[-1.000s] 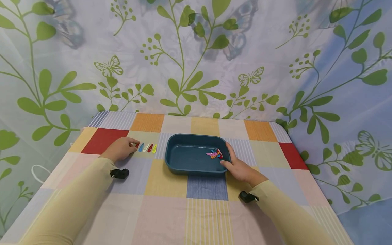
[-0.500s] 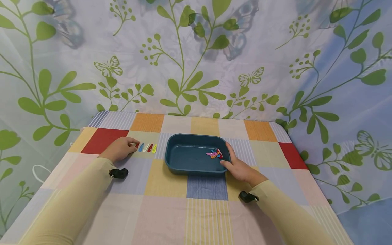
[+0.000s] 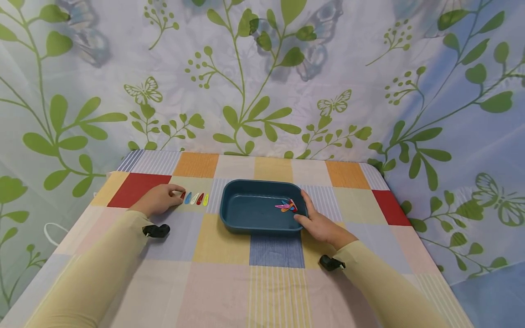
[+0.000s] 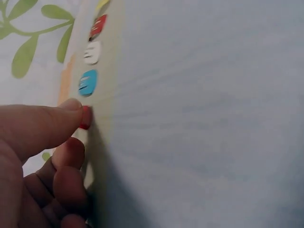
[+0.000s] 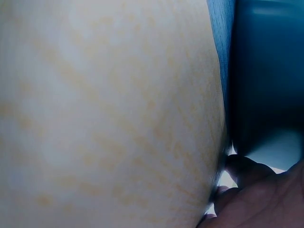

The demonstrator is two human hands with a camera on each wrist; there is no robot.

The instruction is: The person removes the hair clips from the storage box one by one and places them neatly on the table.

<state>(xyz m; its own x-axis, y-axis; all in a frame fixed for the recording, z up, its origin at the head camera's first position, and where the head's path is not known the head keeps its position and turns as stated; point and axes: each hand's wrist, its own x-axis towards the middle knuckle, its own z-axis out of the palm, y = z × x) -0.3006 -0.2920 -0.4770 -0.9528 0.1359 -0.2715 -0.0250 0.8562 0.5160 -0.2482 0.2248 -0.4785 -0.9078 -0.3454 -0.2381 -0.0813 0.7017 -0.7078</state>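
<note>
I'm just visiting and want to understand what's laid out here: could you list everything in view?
Tray: one, dark teal, mid-table
Clips in a row: five; red, blue, white, red, yellow; left of the tray
Clips in a pile: count unclear, mixed colours, inside the tray
Tablecloth: one, multicoloured patchwork, on the table
Backdrop: pale with green leaves, behind the table
Cord: one, white, left of the table
Wrist devices: two, black, one per wrist
Sleeves: two, pale yellow, on both arms
Left hand: one, pinching the leftmost red clip
Right hand: one, gripping the tray's right end
</note>
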